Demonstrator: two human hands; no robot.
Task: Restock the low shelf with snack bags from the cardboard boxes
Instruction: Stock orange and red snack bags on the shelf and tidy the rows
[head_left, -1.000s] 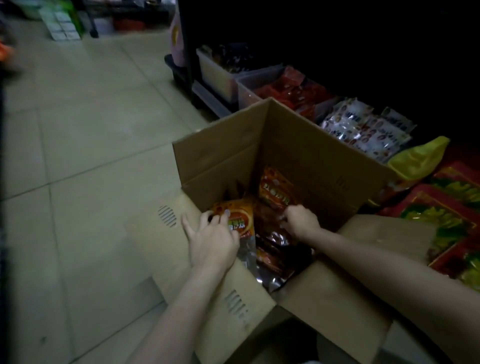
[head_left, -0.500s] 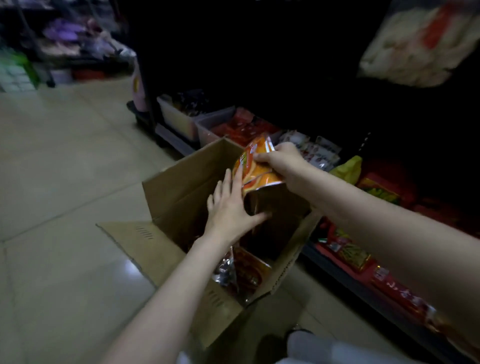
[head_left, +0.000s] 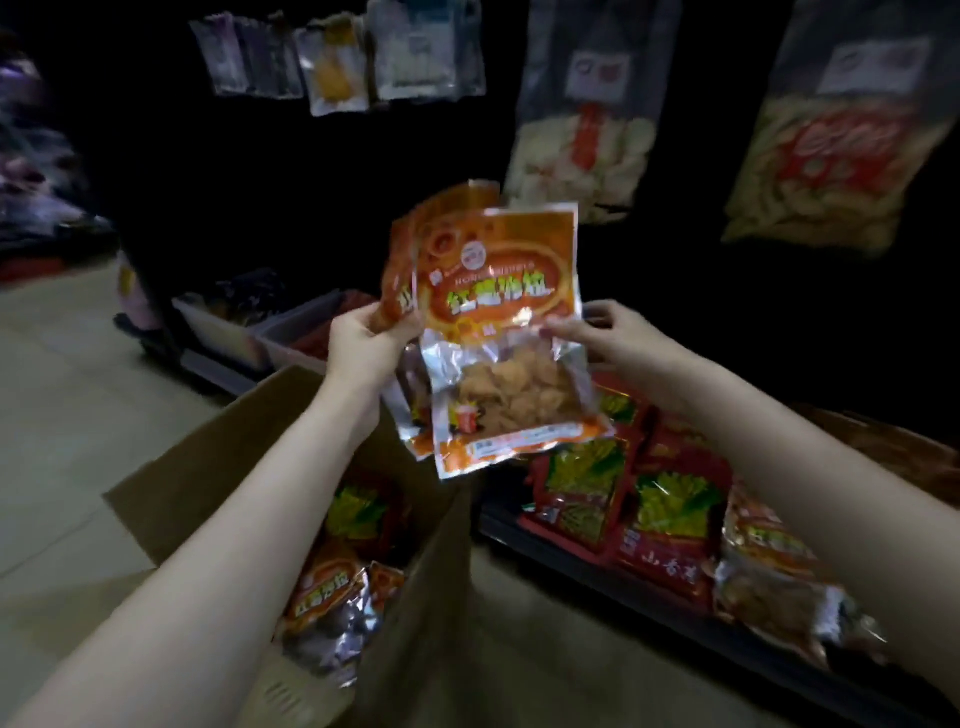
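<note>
The orange snack bags (head_left: 496, 322) are held up in the air above the cardboard box (head_left: 415, 582), well clear of its rim. The left hand (head_left: 363, 348) grips their left edge, the right hand (head_left: 605, 338) pinches the right edge. Right of the box, the low shelf (head_left: 701, 618) lies packed with red bags (head_left: 670, 525) up to its front lip.

we read most on the front orange snack bag (head_left: 498, 291), pinched between the left hand (head_left: 363, 345) and the right hand (head_left: 597, 332). just above the fingertips runs a line of large yellow-green chinese characters, too smeared to make out, and over it small latin letters that seem to begin "hong". below the fingers, a pale label panel at the bag's bottom edge is illegible. well below the right hand, a red bag (head_left: 670, 551) on the low shelf (head_left: 597, 558) carries "山香" and a third, blurred character. the orange bag in the cardboard box (head_left: 322, 592) repeats the yellow-green characters, unreadable.
</note>
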